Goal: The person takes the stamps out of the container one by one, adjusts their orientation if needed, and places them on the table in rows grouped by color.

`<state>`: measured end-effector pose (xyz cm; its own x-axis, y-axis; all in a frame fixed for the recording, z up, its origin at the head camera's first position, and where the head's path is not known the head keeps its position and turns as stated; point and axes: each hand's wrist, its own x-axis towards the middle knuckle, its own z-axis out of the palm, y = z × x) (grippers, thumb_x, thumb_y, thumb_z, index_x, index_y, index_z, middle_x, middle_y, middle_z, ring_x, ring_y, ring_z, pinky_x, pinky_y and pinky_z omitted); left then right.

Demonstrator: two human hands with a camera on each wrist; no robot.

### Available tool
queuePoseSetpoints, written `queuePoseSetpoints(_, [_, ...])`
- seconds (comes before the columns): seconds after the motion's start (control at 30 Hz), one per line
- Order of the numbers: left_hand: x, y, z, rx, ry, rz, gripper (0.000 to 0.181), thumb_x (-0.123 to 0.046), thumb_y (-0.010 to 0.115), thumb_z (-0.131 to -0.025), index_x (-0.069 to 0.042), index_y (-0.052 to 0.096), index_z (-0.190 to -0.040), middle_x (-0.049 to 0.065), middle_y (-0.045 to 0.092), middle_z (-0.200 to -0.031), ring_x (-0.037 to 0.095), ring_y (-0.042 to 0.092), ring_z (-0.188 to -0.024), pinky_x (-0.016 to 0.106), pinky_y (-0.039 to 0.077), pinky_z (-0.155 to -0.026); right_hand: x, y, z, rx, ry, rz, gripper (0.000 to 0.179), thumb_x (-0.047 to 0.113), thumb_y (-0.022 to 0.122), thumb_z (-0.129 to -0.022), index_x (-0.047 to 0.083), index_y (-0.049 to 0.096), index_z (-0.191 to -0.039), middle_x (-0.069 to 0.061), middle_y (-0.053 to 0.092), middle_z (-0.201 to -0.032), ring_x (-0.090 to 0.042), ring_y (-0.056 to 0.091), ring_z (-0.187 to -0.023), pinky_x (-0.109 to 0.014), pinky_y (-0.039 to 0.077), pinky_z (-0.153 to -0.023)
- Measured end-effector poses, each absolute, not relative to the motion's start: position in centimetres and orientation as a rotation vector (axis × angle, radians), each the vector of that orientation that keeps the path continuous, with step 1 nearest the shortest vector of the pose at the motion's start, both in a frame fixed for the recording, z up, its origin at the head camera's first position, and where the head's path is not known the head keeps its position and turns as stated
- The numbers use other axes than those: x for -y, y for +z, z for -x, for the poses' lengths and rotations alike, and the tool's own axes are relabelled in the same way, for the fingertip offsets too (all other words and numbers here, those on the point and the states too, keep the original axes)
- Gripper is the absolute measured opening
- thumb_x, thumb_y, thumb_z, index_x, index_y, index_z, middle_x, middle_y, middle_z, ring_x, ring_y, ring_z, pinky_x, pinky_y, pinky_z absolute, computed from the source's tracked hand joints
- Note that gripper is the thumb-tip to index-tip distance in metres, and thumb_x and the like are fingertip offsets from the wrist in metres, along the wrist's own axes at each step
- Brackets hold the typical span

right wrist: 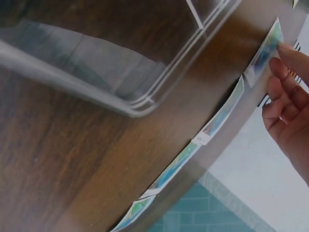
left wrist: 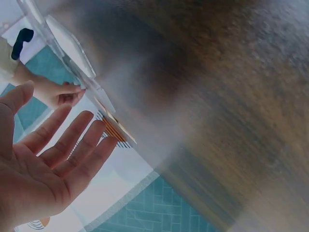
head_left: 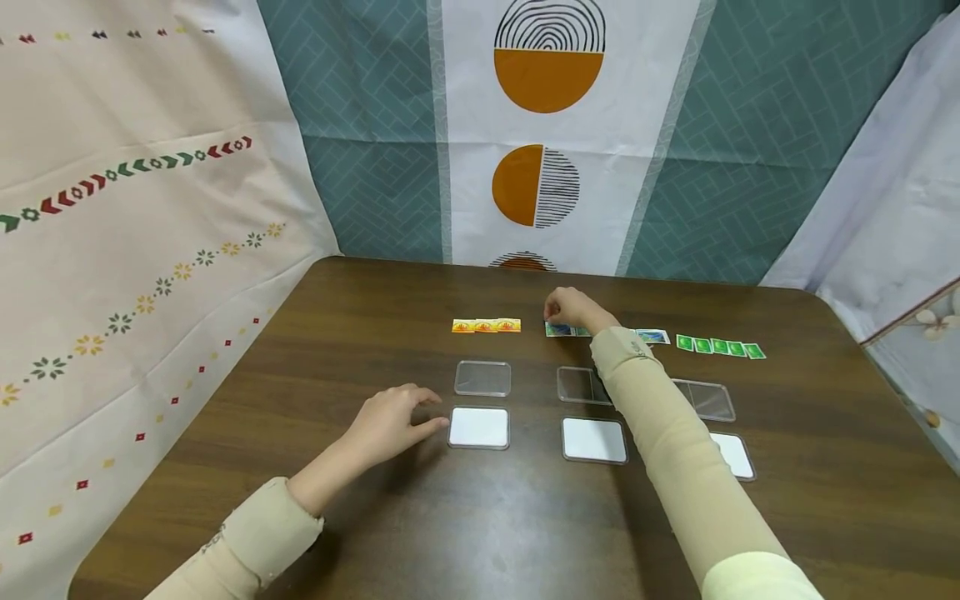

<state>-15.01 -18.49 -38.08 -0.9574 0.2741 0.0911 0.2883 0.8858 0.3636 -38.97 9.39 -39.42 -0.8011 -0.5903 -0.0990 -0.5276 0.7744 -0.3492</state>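
At the far row, my right hand (head_left: 573, 308) pinches the leftmost blue-green stamp (right wrist: 264, 54) by its edge between thumb and fingers. More blue-green stamps (right wrist: 176, 166) with perforated edges run in a line beside it, partly hidden by my forearm in the head view. My left hand (head_left: 392, 422) hovers with its fingers spread loosely, holding nothing. Its thumb tip comes right beside a clear plastic case (head_left: 478, 427) with a white insert. The palm and relaxed fingers (left wrist: 79, 145) show in the left wrist view.
Three orange-yellow stamps (head_left: 486, 326) lie at the far left of the row, several green stamps (head_left: 720, 347) at the right. Clear lids (head_left: 482, 378) form a middle row, nearer stand more white-insert cases (head_left: 594, 439). My right sleeve crosses over the table (head_left: 360, 325).
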Motion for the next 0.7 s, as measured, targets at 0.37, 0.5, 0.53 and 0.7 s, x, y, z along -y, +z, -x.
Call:
queuePoseSetpoints(0.37, [18.17, -37.66, 14.90, 3.017, -0.563, 0.458, 0.033, -0.032, 0.072, -0.081, -0.008, 0.070, -0.103, 0.007, 0.071, -0.101, 0.023, 0.067, -0.090, 0.040, 0.052, -0.073, -9.64, -38.77, 38.42, -2.722, -0.473, 0.883, 0.003, 0.005, 0.065, -0.085, 0.002, 0.065, -0.084, -0.006, 0.057, -0.074, -0.017, 0.049, -0.069, -0.030, 0.042, -0.066])
queuePoseSetpoints(0.5, [18.11, -37.60, 14.88, 3.024, -0.558, 0.456, 0.033, -0.032, 0.072, -0.081, -0.008, 0.070, -0.104, 0.007, 0.070, -0.101, 0.023, 0.067, -0.090, 0.041, 0.052, -0.074, -9.77, -38.66, 38.23, -2.686, -0.425, 0.875, 0.016, 0.013, 0.072, -0.081, 0.002, 0.062, -0.087, -0.006, 0.054, -0.077, -0.018, 0.048, -0.071, -0.032, 0.041, -0.069])
queuePoseSetpoints(0.53, [18.08, -37.57, 14.84, 3.026, -0.558, 0.453, 0.033, -0.033, 0.072, -0.081, -0.009, 0.070, -0.104, 0.007, 0.070, -0.101, 0.023, 0.067, -0.091, 0.041, 0.052, -0.075, -9.81, -38.69, 38.20, -2.683, -0.407, 0.878, 0.018, 0.014, 0.073, -0.081, 0.002, 0.061, -0.087, -0.006, 0.054, -0.078, -0.019, 0.048, -0.072, -0.032, 0.041, -0.070])
queuePoseSetpoints(0.7, [18.05, -37.50, 14.67, 3.029, -0.567, 0.442, 0.034, -0.033, 0.073, -0.081, -0.008, 0.070, -0.104, 0.007, 0.071, -0.101, 0.023, 0.066, -0.090, 0.041, 0.052, -0.075, -9.94, -38.86, 37.99, -2.707, -0.355, 0.875, 0.019, 0.014, 0.073, -0.081, 0.002, 0.061, -0.088, -0.008, 0.054, -0.082, -0.020, 0.048, -0.075, -0.034, 0.041, -0.073])
